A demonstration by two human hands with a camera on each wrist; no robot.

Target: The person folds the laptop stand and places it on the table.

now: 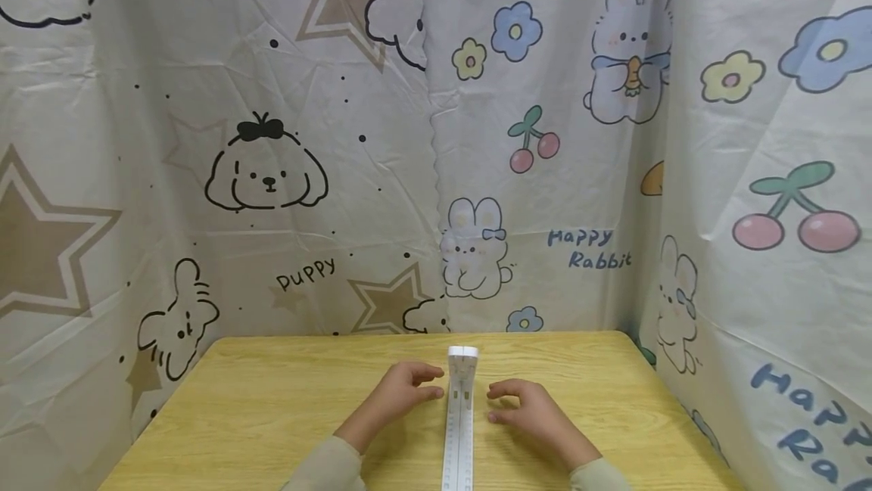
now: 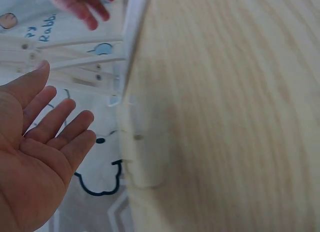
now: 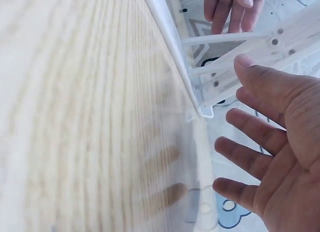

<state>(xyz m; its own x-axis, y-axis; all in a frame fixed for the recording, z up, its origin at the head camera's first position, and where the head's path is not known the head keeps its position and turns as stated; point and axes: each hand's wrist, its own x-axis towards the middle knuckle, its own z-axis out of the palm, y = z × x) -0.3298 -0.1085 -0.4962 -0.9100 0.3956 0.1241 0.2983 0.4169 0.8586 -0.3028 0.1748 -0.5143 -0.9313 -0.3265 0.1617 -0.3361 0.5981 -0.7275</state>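
Note:
A white folding stand (image 1: 459,438) lies lengthwise on the table, its far end raised. In the wrist views its slim bars and sloping riveted arms (image 3: 260,54) show. To its left is my left hand (image 1: 400,394), fingers loosely bent and apart from the stand. On the opposite side my right hand (image 1: 534,409) mirrors it, thumb and fingers spread, holding nothing. The left wrist view shows the left hand's palm (image 2: 35,162) bare, with the stand's arms (image 2: 85,64) beyond the thumb. The stand's near end is cut off in the head view.
The yellow wood-grain table (image 1: 286,377) spreads to both sides of the stand. Behind it hangs a cream curtain (image 1: 381,196) printed with puppies and stars, joined by a rabbit-and-cherry curtain (image 1: 572,196) that continues down the right side.

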